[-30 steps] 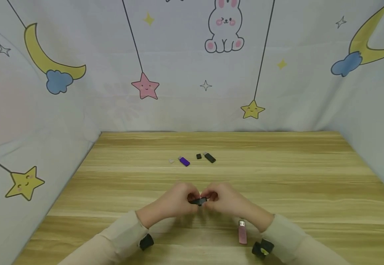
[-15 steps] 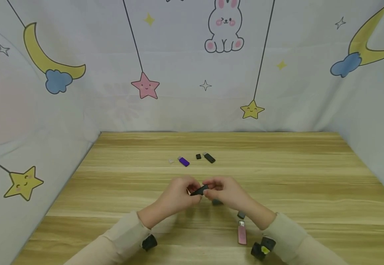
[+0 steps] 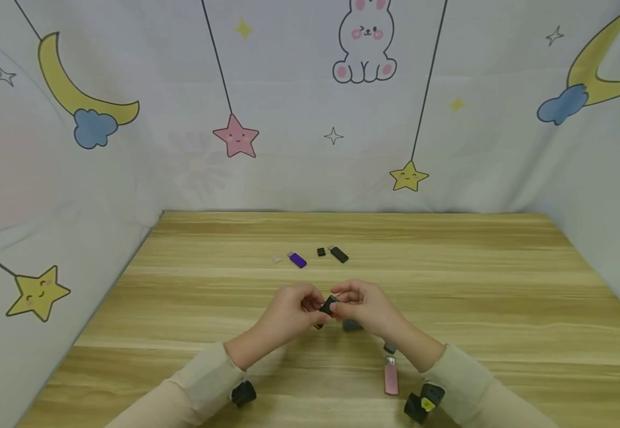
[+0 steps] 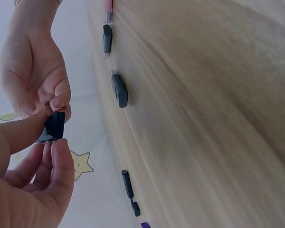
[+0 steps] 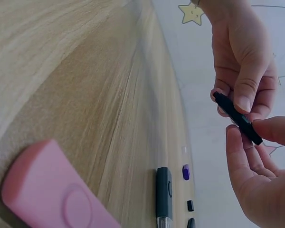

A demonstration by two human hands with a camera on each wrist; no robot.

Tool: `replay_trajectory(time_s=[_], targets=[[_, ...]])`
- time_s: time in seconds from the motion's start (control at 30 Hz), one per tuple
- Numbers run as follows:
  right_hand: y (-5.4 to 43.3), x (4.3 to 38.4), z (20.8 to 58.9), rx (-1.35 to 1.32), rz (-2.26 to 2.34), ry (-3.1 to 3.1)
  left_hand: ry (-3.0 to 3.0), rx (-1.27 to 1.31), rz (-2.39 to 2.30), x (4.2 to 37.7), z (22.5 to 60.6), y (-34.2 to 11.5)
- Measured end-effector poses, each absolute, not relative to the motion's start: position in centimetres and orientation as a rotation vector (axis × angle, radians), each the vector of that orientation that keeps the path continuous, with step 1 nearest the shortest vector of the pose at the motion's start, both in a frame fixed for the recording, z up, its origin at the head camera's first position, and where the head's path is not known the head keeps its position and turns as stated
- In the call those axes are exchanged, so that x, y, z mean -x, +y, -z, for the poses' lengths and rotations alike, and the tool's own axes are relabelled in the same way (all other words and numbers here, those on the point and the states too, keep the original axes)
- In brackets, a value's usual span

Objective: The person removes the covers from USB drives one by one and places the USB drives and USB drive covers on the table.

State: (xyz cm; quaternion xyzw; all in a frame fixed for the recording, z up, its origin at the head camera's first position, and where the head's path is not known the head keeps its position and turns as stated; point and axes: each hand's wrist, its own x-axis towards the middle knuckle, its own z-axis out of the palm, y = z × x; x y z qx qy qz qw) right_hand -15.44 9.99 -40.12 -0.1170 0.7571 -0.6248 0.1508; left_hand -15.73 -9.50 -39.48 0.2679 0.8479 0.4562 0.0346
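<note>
In front of me, both hands hold a black USB stick above the table. My left hand pinches one end between thumb and fingers; my right hand pinches the other. The fingers partly cover the stick, and I cannot tell whether its cap is on. On the table under my right hand lies a dark grey USB stick. A second dark USB stick lies nearer my right wrist, partly hidden in the head view. A pink USB stick with a bare metal plug lies closest to me.
Farther back on the wooden table lie a purple USB stick, a small pale cap, a black cap and another black USB stick. A printed cloth hangs behind and along both sides.
Both hands have risen and moved slightly away from me with the black USB stick, which has turned between them. The dark sticks under my right hand and wrist have come into view.
</note>
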Motion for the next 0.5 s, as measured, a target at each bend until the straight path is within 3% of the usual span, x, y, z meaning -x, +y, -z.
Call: replay_trajectory(time_s=[0.5], targets=[[10.28,15.16,40.09,0.458,1.765,2.164,2.499,-0.747,-1.5,15.65,39.34,-9.39]])
